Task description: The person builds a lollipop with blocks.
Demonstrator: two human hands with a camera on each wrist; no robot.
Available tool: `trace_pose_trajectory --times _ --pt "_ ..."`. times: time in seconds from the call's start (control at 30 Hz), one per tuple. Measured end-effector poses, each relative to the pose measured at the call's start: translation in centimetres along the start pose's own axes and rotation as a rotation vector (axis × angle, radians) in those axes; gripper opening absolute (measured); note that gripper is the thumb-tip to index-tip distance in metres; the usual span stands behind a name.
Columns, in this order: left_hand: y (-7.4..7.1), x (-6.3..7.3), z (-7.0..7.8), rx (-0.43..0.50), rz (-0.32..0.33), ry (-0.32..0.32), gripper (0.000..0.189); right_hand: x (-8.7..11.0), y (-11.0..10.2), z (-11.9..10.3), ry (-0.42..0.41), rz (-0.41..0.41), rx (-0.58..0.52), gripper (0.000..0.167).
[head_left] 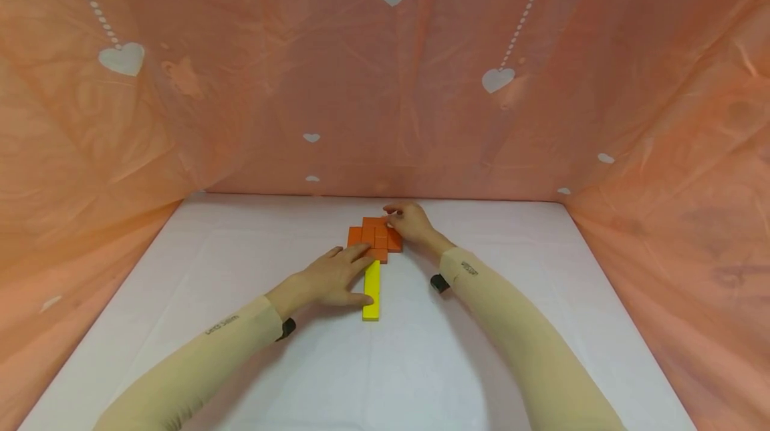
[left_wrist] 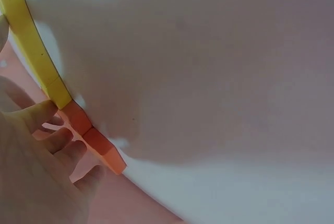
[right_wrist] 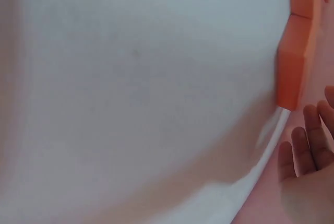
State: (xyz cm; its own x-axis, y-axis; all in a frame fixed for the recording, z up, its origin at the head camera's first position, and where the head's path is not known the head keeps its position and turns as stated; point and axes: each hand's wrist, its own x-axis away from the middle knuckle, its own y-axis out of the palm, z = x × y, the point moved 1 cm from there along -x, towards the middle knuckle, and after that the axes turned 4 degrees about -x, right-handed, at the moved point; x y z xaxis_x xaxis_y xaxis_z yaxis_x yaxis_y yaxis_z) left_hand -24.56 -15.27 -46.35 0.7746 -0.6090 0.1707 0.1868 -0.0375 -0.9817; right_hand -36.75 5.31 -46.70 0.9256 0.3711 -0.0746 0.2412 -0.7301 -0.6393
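Observation:
Several flat orange blocks [head_left: 369, 233] lie fitted together in a stepped cluster on the white surface. Against its near edge, a yellow strip [head_left: 372, 287] points toward me; the left wrist view shows a seam near its far end. My left hand [head_left: 331, 279] spreads over the left side, thumb touching the yellow strip low down and fingers reaching the strip's far end and the nearest orange blocks. At the cluster's far right corner is my right hand [head_left: 412, 222], its fingers loosely bent beside the orange blocks [right_wrist: 295, 59]. Its fingertip contact is partly hidden.
A white cloth-covered table [head_left: 271, 377] runs under both arms. Behind it hangs a pink-orange curtain [head_left: 337, 83] with white hearts, which also closes in the left and right sides. Each wrist carries a small black device [head_left: 440, 283].

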Motion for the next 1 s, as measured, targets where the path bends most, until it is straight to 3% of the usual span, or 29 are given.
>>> trace_pose_trajectory --times 0.2,0.47,0.67,0.83,1.0 --pt "0.3 -0.1 -0.2 0.015 -0.002 -0.004 0.092 0.8 -0.6 -0.8 -0.019 0.041 -0.029 0.036" --pt "0.3 -0.1 -0.4 0.031 0.016 0.005 0.091 1.8 -1.8 -1.8 -0.109 0.095 -0.019 0.033" --pt "0.1 0.2 -0.5 0.08 0.022 -0.007 0.089 3.1 -3.2 -1.9 -0.106 0.146 -0.067 0.035" --pt "-0.5 1.1 -0.9 0.097 0.102 -0.032 0.088 5.3 -5.3 -1.6 -0.109 0.22 -0.039 0.042" --pt "-1.3 3.0 -2.4 0.117 0.209 -0.097 0.089 7.9 -7.8 -1.1 -0.167 0.294 0.049 0.048"
